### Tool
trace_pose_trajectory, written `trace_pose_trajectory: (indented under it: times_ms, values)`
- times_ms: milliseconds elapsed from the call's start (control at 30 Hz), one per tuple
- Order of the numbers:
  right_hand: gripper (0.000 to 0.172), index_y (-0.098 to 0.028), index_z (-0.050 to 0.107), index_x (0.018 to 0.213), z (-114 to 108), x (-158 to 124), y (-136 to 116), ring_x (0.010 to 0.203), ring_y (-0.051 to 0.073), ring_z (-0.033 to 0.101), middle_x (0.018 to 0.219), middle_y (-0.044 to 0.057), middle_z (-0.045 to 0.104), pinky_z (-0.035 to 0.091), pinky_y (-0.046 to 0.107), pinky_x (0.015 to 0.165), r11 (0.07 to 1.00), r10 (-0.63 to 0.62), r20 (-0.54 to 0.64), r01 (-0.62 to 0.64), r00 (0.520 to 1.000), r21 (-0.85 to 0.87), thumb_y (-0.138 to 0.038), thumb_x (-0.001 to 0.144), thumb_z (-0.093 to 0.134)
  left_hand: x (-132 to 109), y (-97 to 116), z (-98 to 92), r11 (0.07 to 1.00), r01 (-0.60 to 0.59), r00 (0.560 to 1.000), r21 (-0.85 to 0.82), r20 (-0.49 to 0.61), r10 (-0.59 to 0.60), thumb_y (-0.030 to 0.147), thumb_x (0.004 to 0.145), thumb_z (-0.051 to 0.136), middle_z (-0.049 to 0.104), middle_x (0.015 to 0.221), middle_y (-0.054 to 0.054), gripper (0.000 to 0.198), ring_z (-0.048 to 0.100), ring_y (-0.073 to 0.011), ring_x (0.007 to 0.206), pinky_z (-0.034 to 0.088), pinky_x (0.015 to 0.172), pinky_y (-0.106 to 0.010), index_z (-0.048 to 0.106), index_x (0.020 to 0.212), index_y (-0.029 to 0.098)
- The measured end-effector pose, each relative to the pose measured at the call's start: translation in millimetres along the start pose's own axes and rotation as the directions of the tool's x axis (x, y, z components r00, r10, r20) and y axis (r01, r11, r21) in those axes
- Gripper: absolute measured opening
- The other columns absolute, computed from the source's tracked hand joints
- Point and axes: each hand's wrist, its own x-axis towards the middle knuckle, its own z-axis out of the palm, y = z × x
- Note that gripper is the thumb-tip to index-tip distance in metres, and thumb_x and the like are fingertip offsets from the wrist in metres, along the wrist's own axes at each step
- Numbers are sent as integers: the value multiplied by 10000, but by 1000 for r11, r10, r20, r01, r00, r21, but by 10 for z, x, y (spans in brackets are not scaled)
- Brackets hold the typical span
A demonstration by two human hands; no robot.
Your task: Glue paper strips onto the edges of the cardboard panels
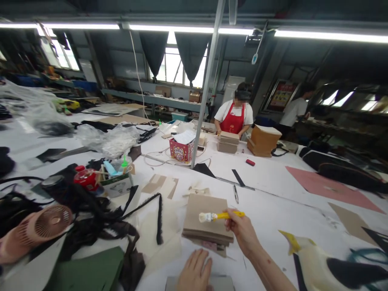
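In my right hand (239, 228) is a paintbrush (222, 216) with a yellow handle and pale bristles. I hold it level over a stack of brown-grey cardboard sheets (206, 202), bristles pointing left; whether they touch the top sheet I cannot tell. My left hand (195, 268) lies palm down, fingers stretched out, on a grey flat piece (222, 282) at the bottom edge of the view. Much of that piece is hidden under the hand or cut off by the frame. Scraps of paper (214, 245) stick out beneath the stack's near edge.
A pink fan (51, 222), black fabric strips (130, 258) and a red-capped bottle (86, 178) crowd the left. A metal pole (207, 85) rises ahead. Across the table a person in a red apron (233, 119) handles another cardboard stack (228, 142). A white-and-yellow container (315, 258) lies right.
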Motion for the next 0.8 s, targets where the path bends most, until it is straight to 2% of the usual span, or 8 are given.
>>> trace_pose_trajectory:
  times_ms: [100,167,267,333,433,533,633,800]
  values:
    - [384,-138,636,793,197,361,56,457,92,460,505,-29,544,360,205,442,986,13,84,1,996,-165,-513,715,665,619,-59,-42,986,160,982,-49,109,-154,235,753,597,551,1300,-112,482,495,-286,1199,413,1021,-456,521,1226,182]
    - [373,-140,628,764,308,521,127,429,89,449,479,-34,536,347,201,421,968,29,134,6,991,-249,-509,716,655,853,-80,13,973,226,962,-51,168,-215,202,819,504,548,1293,-132,435,490,-279,1202,383,1036,-469,497,1252,160]
    - [330,-146,626,714,442,673,261,392,83,431,446,-39,524,331,197,398,950,45,178,13,983,-312,-475,725,643,958,-122,153,962,271,939,-24,226,-259,192,844,463,529,1295,-170,432,484,-288,1196,384,1009,-462,474,1271,132]
    - [300,-150,625,691,510,767,348,377,81,428,434,-40,522,330,194,391,935,48,191,23,980,-354,-447,735,628,954,-149,225,967,254,939,11,235,-250,199,840,468,523,1287,-182,434,480,-299,1182,384,988,-461,473,1266,117]
    - [265,-156,622,684,540,967,438,377,86,446,442,-37,538,339,195,394,909,10,142,50,990,-414,-416,735,622,977,-172,255,973,220,946,67,230,-230,172,833,465,541,1239,-166,410,506,-289,1110,406,926,-451,487,1240,133]
    - [266,-166,620,727,409,1207,467,392,94,464,461,-41,542,354,200,410,877,-83,12,79,996,-475,-426,762,576,1070,-175,222,969,221,940,111,242,-242,148,827,477,587,1112,-124,374,541,-267,997,440,834,-433,512,1199,166]
    - [315,-161,612,782,108,1354,428,403,106,471,482,-39,539,371,215,426,840,-166,-96,89,981,-535,-458,797,509,1168,-185,186,968,204,935,145,264,-237,176,832,500,598,1025,-102,307,551,-265,937,450,783,-429,544,1136,169]
    - [357,-147,626,777,-472,1213,174,467,150,510,502,-5,548,395,260,492,726,-288,-124,132,949,-675,-463,822,467,1237,-220,166,970,205,923,134,304,-237,165,844,494,587,1075,-77,225,537,-252,1001,439,826,-414,571,1053,191]
